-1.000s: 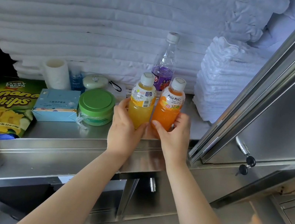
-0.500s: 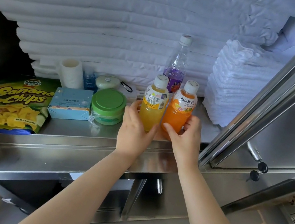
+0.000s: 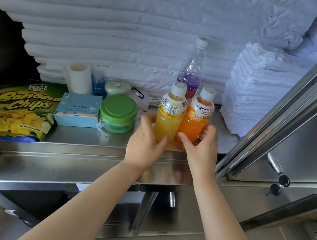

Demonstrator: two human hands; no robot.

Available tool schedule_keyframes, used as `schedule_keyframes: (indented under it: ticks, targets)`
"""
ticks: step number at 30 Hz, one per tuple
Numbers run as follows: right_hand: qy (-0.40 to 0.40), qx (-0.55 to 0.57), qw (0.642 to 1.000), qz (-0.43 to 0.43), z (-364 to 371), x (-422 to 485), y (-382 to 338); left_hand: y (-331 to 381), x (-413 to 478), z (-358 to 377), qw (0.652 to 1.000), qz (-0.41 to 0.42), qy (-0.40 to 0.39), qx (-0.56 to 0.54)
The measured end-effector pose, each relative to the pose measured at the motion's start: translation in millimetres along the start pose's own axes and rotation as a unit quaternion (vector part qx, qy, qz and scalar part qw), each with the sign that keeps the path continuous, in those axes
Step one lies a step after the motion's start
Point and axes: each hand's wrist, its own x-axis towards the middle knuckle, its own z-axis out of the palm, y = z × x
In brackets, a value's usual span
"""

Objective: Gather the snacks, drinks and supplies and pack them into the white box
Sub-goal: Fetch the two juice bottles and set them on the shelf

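My left hand (image 3: 145, 140) grips a yellow juice bottle (image 3: 170, 111) and my right hand (image 3: 199, 147) grips an orange Mogu Mogu bottle (image 3: 194, 117). Both bottles stand upright, side by side, near the front of a steel shelf (image 3: 85, 149). Behind them stands a taller clear bottle (image 3: 191, 68) with purple drink. To the left sit a green-lidded tub (image 3: 118, 113), a light blue carton (image 3: 78, 110) and a bag of banana chips (image 3: 14, 108). The white box is not in view.
At the back of the shelf are a paper roll (image 3: 78, 79), a small blue bottle (image 3: 97, 84) and a pale green round case (image 3: 116, 88). Folded white linen (image 3: 128, 20) fills the back, a towel stack (image 3: 255, 90) the right. An open steel door (image 3: 310, 124) with keys (image 3: 279, 184) is at right.
My hands stay on the two bottles, which remain in place on the shelf. The view has shifted slightly.
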Motion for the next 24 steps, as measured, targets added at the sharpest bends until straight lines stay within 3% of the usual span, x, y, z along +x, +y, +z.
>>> schedule_keyframes:
  ticks: [6,13,21,24]
  targets:
    - [0.005,-0.011,1.0,-0.007,-0.1,0.2,1.1,6.5,3.6,0.0,0.998,0.025,0.036,0.044]
    - [0.004,-0.003,1.0,-0.009,-0.4,0.2,1.2,0.2,-1.1,-2.7,0.999,0.015,-0.05,0.015]
    - [0.003,-0.002,1.0,-0.006,-0.1,1.0,1.2,12.7,2.1,0.7,0.994,0.052,0.036,0.093]
    - [0.001,0.004,1.0,-0.004,0.0,1.3,1.5,13.5,0.6,-4.6,0.998,0.047,-0.029,0.044]
